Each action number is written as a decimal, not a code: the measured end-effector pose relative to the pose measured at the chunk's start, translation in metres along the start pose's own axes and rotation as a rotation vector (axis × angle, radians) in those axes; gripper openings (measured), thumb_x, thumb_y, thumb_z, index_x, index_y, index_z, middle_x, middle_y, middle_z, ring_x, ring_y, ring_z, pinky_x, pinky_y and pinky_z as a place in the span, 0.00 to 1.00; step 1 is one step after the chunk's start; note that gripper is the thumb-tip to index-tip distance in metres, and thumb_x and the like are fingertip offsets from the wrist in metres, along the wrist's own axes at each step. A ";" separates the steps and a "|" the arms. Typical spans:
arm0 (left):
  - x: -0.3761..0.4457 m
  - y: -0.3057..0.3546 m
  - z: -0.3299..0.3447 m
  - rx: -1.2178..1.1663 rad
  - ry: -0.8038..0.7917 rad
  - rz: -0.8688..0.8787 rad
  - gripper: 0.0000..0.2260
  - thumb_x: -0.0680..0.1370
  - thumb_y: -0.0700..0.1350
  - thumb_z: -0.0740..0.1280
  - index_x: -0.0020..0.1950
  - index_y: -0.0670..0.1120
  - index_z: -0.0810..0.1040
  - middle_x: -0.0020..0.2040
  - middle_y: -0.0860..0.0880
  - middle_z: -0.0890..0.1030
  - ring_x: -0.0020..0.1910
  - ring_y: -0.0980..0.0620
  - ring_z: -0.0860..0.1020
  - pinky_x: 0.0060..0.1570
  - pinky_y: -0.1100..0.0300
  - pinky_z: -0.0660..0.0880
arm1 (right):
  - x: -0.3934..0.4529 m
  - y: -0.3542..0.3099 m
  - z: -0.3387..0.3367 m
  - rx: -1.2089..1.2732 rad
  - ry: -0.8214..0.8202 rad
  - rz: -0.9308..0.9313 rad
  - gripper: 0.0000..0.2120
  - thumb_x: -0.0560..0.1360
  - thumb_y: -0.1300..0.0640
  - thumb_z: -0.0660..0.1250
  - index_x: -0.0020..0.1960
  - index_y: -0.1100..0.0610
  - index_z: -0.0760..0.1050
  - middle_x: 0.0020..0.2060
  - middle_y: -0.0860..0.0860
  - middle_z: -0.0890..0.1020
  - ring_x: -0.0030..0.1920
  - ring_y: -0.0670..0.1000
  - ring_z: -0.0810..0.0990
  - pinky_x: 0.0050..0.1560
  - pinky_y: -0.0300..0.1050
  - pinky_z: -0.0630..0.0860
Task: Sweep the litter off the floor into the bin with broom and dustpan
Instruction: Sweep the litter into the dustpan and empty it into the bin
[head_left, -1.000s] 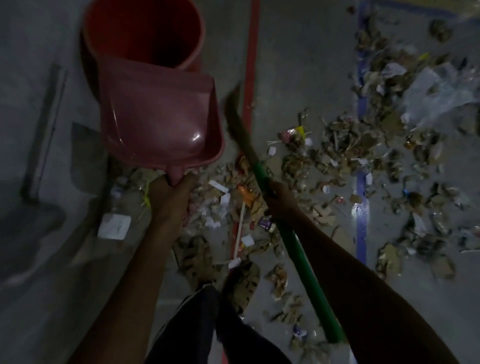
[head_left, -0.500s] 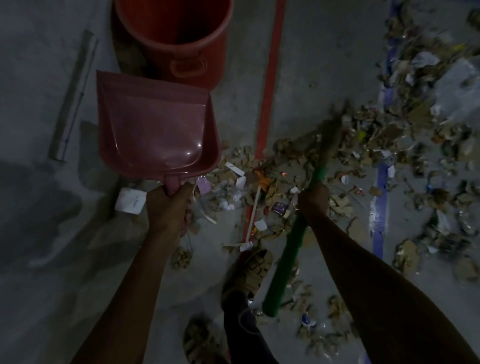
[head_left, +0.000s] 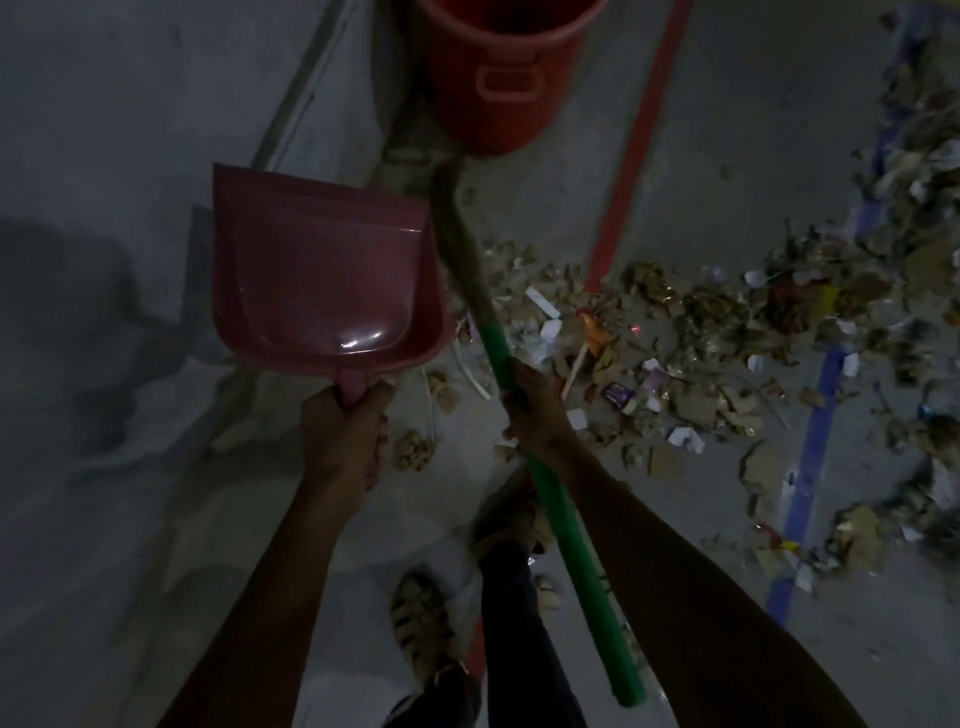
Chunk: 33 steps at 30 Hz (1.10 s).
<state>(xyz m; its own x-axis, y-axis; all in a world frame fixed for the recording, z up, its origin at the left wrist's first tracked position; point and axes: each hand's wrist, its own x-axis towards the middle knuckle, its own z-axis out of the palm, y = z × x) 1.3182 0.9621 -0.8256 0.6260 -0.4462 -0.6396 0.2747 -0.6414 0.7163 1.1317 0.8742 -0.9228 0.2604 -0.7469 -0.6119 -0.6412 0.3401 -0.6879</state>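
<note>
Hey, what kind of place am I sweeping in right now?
Probably a workshop, warehouse or similar hall: a bare concrete floor marked with a red line and a blue line, as such floors often are. Litter is strewn across it, beside a red bin.

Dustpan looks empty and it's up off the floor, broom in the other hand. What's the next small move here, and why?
Probably lower the dustpan to the floor with its open edge facing the litter. The left hand holds it raised by the handle and its tray shows nothing inside, while the right hand already grips the broom. Scraps lie just right of the pan, so setting it down lets the broom push them in.
</note>
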 end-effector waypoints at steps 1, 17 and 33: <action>0.000 -0.004 -0.009 -0.012 0.011 -0.004 0.12 0.77 0.48 0.73 0.42 0.41 0.76 0.28 0.45 0.74 0.17 0.55 0.67 0.20 0.68 0.60 | 0.002 -0.003 0.013 -0.011 -0.048 0.037 0.25 0.82 0.60 0.58 0.78 0.50 0.60 0.48 0.51 0.78 0.32 0.52 0.82 0.29 0.48 0.82; 0.002 -0.048 -0.099 -0.156 0.062 -0.066 0.16 0.78 0.50 0.74 0.39 0.42 0.74 0.26 0.46 0.69 0.18 0.53 0.65 0.22 0.67 0.58 | -0.019 0.012 0.048 -0.328 0.408 0.024 0.19 0.81 0.63 0.59 0.72 0.62 0.67 0.69 0.59 0.68 0.57 0.58 0.76 0.51 0.49 0.78; 0.005 -0.093 -0.146 -0.120 0.095 -0.108 0.15 0.76 0.48 0.75 0.35 0.42 0.75 0.28 0.41 0.75 0.21 0.50 0.68 0.25 0.62 0.62 | 0.040 -0.072 0.120 -0.015 -0.087 0.317 0.20 0.82 0.65 0.59 0.73 0.57 0.65 0.45 0.55 0.76 0.37 0.53 0.81 0.30 0.43 0.79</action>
<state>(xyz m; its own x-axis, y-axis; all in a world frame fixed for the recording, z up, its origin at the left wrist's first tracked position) 1.4024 1.1107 -0.8540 0.6528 -0.3138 -0.6895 0.4254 -0.6012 0.6764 1.2746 0.8886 -0.9442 0.1064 -0.5529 -0.8264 -0.7109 0.5388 -0.4520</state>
